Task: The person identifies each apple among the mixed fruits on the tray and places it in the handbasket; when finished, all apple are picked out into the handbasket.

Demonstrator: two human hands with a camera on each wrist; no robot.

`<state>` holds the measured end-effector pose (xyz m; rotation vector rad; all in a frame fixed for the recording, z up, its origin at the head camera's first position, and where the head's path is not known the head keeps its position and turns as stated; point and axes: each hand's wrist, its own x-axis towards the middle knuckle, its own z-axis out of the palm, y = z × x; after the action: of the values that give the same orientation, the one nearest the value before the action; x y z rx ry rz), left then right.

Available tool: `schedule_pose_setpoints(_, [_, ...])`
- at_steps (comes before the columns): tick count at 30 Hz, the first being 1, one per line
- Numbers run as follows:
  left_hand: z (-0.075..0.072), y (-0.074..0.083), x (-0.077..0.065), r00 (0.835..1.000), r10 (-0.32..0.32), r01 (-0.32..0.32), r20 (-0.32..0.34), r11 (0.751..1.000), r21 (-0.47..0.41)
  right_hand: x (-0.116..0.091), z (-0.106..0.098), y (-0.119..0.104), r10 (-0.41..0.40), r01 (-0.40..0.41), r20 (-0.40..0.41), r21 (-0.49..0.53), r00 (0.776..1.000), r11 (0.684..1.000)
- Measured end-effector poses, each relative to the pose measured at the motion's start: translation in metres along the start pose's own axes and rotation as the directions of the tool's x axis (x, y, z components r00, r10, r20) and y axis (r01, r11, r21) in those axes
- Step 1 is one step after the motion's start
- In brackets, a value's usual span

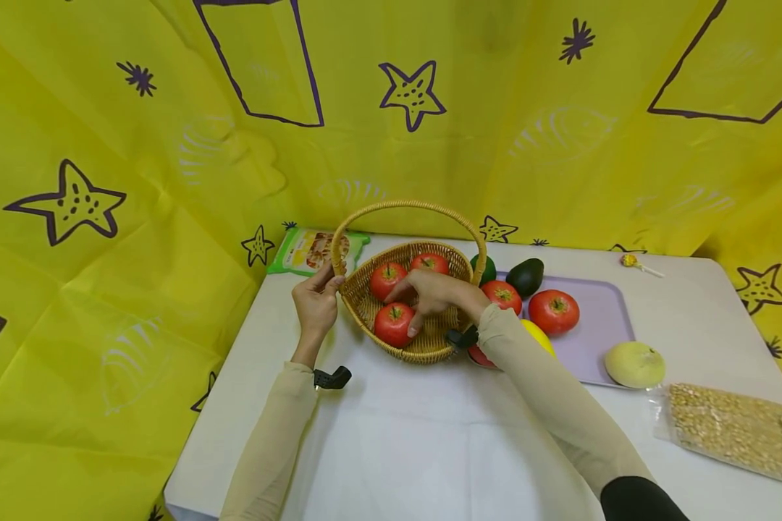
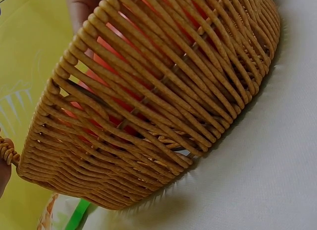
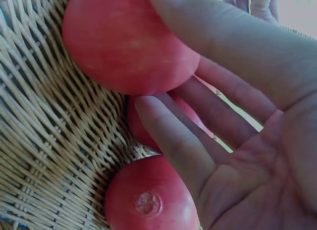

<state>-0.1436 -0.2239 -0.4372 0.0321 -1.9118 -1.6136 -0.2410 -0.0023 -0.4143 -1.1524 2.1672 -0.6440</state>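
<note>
Fruit, red, nearest of three in wicker basket. My right hand spread, fingers and thumb lax about it; no firm hold seen. Probably firm, slick-skinned: I'd cup its sides. Left hand pinches basket near foot of handle.

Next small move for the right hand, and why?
Probably loosen the right hand and ease it off the nearest red fruit: thumb and fingers lie around that fruit, which is inside the basket; the left hand holds the basket near the handle's base, likely steadying it.
</note>
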Motion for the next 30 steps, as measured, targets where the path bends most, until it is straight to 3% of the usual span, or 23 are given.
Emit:
schedule_pose_setpoints(8, [0.001, 0.001, 0.000, 1.000, -0.007, 0.007, 0.003, 1.000, 0.009, -0.003, -0.001, 0.001, 0.028, -0.029, 0.018, 0.085, 0.999, 0.996])
schedule_pose_setpoints(21, [0.003, -0.001, -0.001, 1.000, 0.000, 0.000, 0.009, 1.000, -0.016, -0.004, 0.003, -0.011, 0.022, -0.030, -0.099, -0.083, 0.995, 0.996])
schedule_pose_setpoints(30, [0.000, 0.001, -0.002, 1.000, -0.004, 0.004, 0.001, 1.000, 0.027, -0.043, -0.016, -0.014, -0.084, 0.093, -0.137, 0.055, 0.987, 0.994])
